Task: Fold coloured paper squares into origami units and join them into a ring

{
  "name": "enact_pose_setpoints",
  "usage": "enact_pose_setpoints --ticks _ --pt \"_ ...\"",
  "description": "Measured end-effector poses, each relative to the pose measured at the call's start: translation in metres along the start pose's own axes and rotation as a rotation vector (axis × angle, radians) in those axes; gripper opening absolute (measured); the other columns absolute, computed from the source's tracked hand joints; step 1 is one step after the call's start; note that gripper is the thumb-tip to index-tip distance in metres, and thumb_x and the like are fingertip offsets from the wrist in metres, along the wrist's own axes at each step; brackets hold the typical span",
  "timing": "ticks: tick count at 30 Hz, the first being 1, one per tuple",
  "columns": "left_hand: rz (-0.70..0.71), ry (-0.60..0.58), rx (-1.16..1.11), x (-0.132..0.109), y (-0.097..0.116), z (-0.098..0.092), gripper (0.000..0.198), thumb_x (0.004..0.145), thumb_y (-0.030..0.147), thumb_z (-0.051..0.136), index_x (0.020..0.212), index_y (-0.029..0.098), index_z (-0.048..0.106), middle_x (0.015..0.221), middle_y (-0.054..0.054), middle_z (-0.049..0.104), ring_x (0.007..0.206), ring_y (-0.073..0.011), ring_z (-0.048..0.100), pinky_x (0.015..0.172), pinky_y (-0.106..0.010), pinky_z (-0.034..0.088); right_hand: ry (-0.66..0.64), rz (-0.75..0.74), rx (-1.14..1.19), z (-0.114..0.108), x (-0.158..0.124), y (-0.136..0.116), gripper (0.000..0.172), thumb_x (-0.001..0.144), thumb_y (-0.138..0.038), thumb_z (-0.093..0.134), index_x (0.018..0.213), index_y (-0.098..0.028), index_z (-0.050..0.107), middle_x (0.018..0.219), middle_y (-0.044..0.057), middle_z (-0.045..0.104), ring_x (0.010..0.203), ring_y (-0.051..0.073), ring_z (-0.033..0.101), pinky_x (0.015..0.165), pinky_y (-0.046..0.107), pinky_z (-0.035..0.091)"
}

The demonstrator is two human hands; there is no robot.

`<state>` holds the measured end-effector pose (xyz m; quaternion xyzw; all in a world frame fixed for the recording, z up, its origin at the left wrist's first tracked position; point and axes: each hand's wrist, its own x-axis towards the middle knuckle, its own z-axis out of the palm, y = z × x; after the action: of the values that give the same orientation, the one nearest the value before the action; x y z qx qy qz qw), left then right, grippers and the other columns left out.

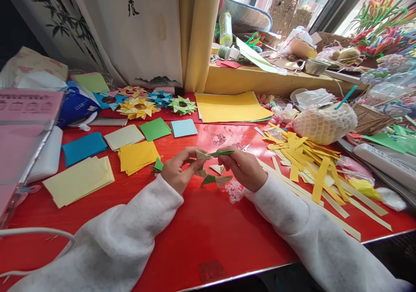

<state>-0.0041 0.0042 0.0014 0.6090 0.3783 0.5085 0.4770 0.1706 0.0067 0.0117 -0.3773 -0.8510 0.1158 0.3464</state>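
Observation:
My left hand (177, 169) and my right hand (244, 167) meet over the red table (208, 235), both in white sleeves. Together they pinch a folded paper ring (212, 166) of green and cream pieces; a flat green piece (221, 153) sticks out on top between the fingertips. The left fingers curl round the ring's left side, the right fingers grip its right side. Another small green folded piece (157, 165) lies just left of my left hand.
Stacks of square paper lie to the left: yellow (138, 156), blue (83, 147), green (155, 129), cream (79, 180). Finished paper stars (152, 102) sit at the back. Yellow strips (308, 162) spread out on the right, beside a netted bundle (323, 123). A cluttered shelf runs behind.

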Motion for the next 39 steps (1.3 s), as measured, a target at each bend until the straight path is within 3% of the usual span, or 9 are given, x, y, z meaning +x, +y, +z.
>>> enact_pose_setpoints --ticks 39 --pt "0.003 -0.002 0.017 -0.0002 0.0011 0.0003 0.018 0.070 0.031 0.056 0.083 0.019 0.056 0.067 0.002 0.057 0.051 -0.0118 0.060 0.056 -0.027 0.055 0.053 0.042 0.026 0.0007 -0.0033 -0.0048 0.017 0.085 -0.018 0.030 0.086 -0.017 0.047 0.062 0.000 0.054 0.053 0.008 0.050 0.051 0.020 0.041"
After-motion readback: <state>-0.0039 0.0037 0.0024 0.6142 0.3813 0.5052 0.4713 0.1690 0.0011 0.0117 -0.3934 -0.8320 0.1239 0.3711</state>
